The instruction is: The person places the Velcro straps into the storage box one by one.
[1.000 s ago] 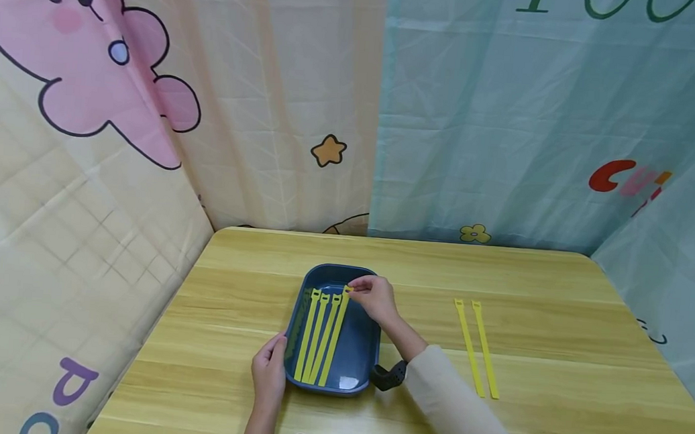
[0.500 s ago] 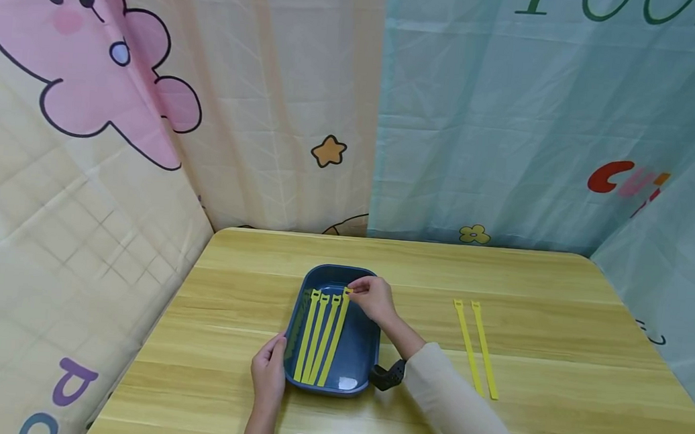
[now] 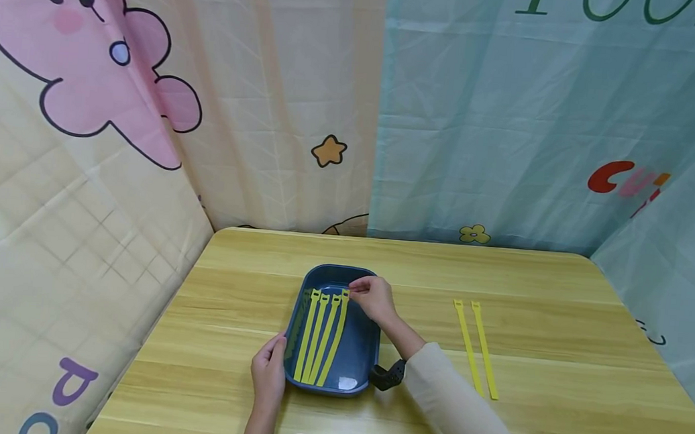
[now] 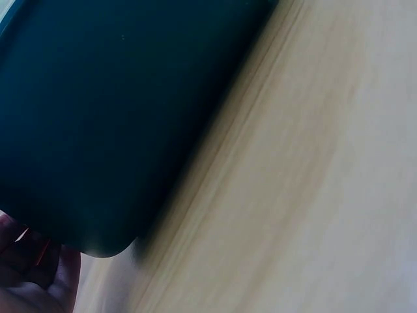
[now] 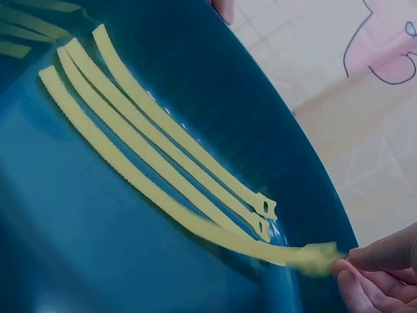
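Yellow strap | head: inside blue tray on bench, right of three similar straps; left hand grips tray's left edge | left wrist: hand against tray | right wrist: right hand at strap's blurred end, pinching or loose, cannot tell

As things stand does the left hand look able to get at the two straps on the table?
Probably not directly: the left hand touches the left side of the tray, which, with the right arm, lies between it and the straps.
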Demonstrator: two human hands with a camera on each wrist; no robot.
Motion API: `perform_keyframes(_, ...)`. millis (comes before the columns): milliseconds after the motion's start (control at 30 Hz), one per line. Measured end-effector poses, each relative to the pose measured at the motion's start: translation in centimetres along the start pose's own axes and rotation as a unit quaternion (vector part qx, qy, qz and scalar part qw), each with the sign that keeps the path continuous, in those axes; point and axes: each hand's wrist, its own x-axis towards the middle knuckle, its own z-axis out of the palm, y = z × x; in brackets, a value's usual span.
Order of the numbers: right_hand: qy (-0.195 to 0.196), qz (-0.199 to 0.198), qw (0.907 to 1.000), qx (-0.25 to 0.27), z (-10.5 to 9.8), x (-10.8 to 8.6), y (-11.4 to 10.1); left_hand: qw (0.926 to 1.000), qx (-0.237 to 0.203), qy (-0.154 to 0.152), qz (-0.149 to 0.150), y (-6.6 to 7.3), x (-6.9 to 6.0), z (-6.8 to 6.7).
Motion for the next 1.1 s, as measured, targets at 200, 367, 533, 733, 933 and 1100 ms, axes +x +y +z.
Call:
perform_keyframes(200, 0.007, 0.003, 1.0000, -0.002, 0.1, 0.0, 0.0, 1.0000, -0.004, -0.005, 0.001, 0.1, 0.0, -0.1)
perform_keyframes(367, 0.005, -0.003, 1.0000, 0.003, 0.1, 0.1, 0.1, 1.0000, -0.003, -0.008, 0.001, -0.1, 0.1, -0.1)
perform_keyframes(533, 0.012, -0.022, 0.9989, 0.040, -0.6, -0.5, -0.1, 1.0000, 0.004, -0.005, 0.002, -0.2, 0.1, -0.1)
perform_keyframes(733, 0.029, -0.022, 0.9967, 0.073, -2.4, -1.1, -0.1, 1.0000, 0.002, 0.001, 0.000, -0.1, 0.1, -0.1)
perform_keyframes(933, 0.051, -0.013, 0.9953, 0.082, -4.3, -1.1, 0.9, 1.0000, 0.006, 0.007, -0.002, 0.0, 0.2, 0.0)
perform_keyframes(1100, 0.062, -0.009, 0.9951, 0.077, -5.7, -1.5, 1.9, 1.0000, 0.004, 0.005, -0.003, -0.1, 0.2, 0.1)
